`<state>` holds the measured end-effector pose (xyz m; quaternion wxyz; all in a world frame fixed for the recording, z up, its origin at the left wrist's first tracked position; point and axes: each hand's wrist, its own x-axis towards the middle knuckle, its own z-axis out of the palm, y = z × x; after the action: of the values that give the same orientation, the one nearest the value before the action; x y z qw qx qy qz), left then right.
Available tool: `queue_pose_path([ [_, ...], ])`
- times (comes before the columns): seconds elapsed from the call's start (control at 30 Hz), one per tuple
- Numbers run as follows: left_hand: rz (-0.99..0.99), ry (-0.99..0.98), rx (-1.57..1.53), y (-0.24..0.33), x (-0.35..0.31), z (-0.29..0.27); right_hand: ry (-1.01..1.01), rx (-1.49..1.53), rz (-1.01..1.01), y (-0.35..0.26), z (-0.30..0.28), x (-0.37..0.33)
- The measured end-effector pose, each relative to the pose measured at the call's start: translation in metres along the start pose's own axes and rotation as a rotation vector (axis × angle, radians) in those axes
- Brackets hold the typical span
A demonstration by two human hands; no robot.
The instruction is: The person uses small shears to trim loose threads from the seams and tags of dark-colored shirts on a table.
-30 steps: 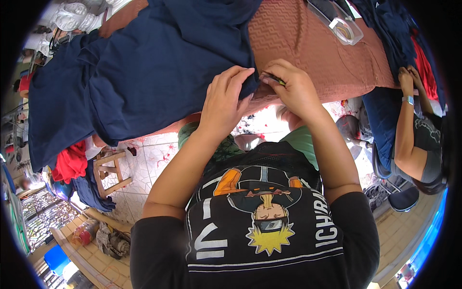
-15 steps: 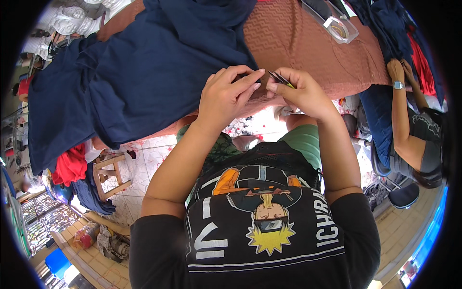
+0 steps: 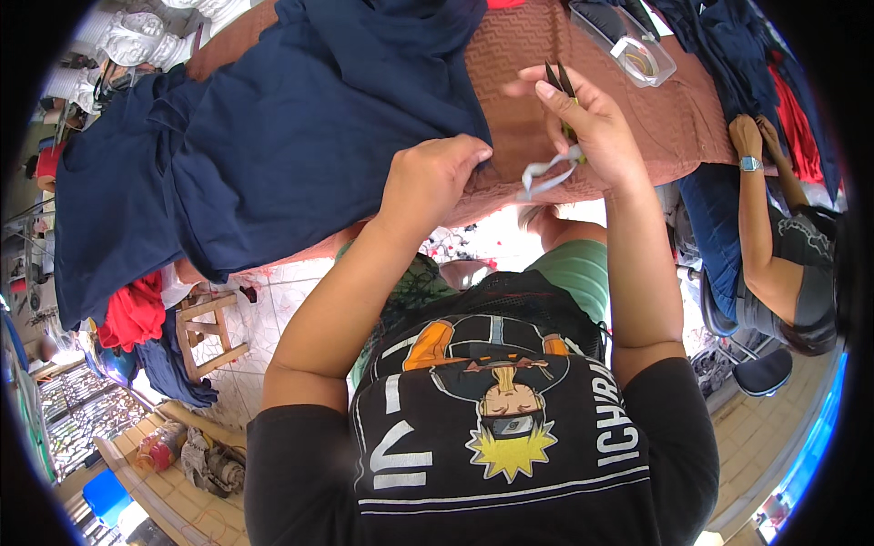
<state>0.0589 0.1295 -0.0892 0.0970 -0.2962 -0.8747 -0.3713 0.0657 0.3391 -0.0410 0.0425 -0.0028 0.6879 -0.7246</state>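
Dark navy cloth (image 3: pixel 300 127) lies spread over the table and hangs off its front edge. At the cloth's right edge, near a corner, my left hand (image 3: pixel 428 177) pinches it between thumb and fingers. My right hand (image 3: pixel 601 127), raised to the right of it, grips small thread snips (image 3: pixel 561 82) with dark blades pointing away from me. A bit of their yellow handle shows in the palm. From the snips hangs a pale, looped ribbon (image 3: pixel 541 173), slightly blurred.
A brown patterned cover (image 3: pixel 519 45) lies on the table. Farther right stands a clear plastic box (image 3: pixel 651 68) with a roll inside. Another person's hands (image 3: pixel 748 136) work on dark cloth at the right. A wooden stool (image 3: pixel 208 332) and red cloth (image 3: pixel 135 314) are at the left.
My right hand has moved up and away from my left hand, carrying the snips, and the ribbon now shows. My left hand has lowered slightly and closed on the cloth's edge.
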Motion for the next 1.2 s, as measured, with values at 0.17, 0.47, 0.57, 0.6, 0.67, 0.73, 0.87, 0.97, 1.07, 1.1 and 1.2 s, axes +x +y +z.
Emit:
queue_pose_path([
  [0.17,-0.251,-0.184,-0.046,0.003,0.013,-0.017,0.05,-0.603,-0.279,0.018,0.004,-0.012],
  [0.47,-0.266,-0.301,-0.09,-0.002,0.02,-0.023,-0.056,-0.774,-0.295,0.012,0.022,-0.035],
  [0.57,-0.292,-0.309,-0.095,0.0,0.021,-0.023,-0.053,-0.767,-0.312,0.016,0.023,-0.034],
  [0.6,-0.295,-0.303,-0.097,0.0,0.02,-0.023,-0.039,-0.758,-0.314,0.019,0.025,-0.034],
  [0.67,-0.296,-0.298,-0.091,0.0,0.021,-0.022,-0.018,-0.756,-0.317,0.023,0.028,-0.033],
  [0.73,-0.294,-0.297,-0.073,0.001,0.021,-0.023,-0.005,-0.772,-0.321,0.028,0.029,-0.031],
  [0.87,-0.291,-0.303,-0.069,0.003,0.021,-0.023,0.001,-0.78,-0.352,0.032,0.032,-0.028],
  [0.97,-0.286,-0.306,-0.068,0.005,0.021,-0.023,-0.013,-0.791,-0.342,0.03,0.034,-0.027],
  [1.07,-0.231,-0.286,-0.123,0.006,0.017,-0.026,-0.03,-0.834,-0.347,0.026,0.034,-0.028],
  [1.1,-0.166,-0.279,-0.149,0.008,0.014,-0.032,-0.034,-0.861,-0.352,0.023,0.034,-0.03],
  [1.2,0.424,-0.33,-0.09,0.015,0.01,-0.078,0.006,-0.876,-0.32,0.013,0.022,-0.04],
])
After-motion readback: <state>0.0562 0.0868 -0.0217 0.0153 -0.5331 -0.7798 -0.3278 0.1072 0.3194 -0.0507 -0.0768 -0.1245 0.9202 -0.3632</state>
